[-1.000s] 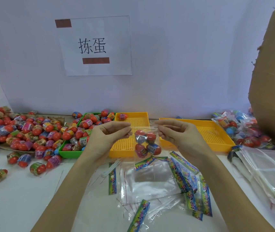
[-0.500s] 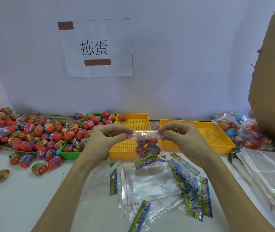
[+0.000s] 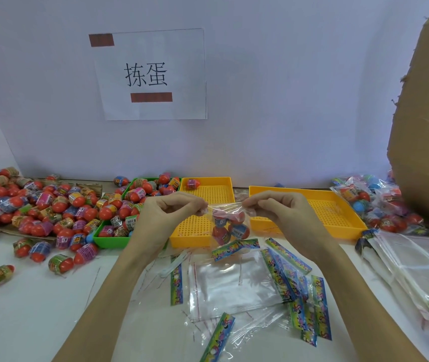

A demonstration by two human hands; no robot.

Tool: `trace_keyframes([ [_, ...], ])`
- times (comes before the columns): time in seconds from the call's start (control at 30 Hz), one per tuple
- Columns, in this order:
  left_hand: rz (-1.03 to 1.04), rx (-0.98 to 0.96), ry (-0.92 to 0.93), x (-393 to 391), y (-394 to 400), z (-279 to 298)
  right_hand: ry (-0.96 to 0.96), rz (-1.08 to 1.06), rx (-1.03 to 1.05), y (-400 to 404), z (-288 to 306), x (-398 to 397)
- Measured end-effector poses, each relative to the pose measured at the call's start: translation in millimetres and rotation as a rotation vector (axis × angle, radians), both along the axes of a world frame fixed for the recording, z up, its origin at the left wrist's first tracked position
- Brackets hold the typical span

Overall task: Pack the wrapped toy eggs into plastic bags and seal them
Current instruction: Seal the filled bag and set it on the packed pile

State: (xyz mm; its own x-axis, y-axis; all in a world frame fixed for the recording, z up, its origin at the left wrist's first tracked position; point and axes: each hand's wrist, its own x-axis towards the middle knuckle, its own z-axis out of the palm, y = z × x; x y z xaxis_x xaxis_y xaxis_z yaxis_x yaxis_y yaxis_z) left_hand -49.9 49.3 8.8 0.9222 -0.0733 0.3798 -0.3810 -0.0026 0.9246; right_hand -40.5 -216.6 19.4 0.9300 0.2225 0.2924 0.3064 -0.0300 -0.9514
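Both hands are up above the worktop (image 3: 25,309), and the clear plastic bag (image 3: 227,218) hangs between them in front of the near edge of the yellow trays. The left hand (image 3: 167,214) pinches the bag's left top corner, the right hand (image 3: 277,211) its right, each grip clamped on the film. Several wrapped toy eggs (image 3: 230,228) sag in the bottom. To seal well, I'd keep the mouth taut and level, then press the strip flat from one corner across, eggs hanging clear below.

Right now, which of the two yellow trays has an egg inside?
The left yellow tray, beside the green tray: one wrapped egg lies in its far left corner. The right yellow tray shows no egg.
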Motion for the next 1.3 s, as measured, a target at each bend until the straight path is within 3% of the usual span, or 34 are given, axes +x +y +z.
trace_keyframes([
  [0.6,0.047,0.043,0.016,1,-4,0,-0.103,-0.094,-0.145,7,-1,-2],
  [0.93,0.058,-0.195,0.219,2,-21,-3,-0.127,-0.231,-0.117,13,-4,0],
  [1.3,0.067,-0.180,0.321,-1,-26,-7,-0.131,-0.374,-0.059,22,-10,0],
])
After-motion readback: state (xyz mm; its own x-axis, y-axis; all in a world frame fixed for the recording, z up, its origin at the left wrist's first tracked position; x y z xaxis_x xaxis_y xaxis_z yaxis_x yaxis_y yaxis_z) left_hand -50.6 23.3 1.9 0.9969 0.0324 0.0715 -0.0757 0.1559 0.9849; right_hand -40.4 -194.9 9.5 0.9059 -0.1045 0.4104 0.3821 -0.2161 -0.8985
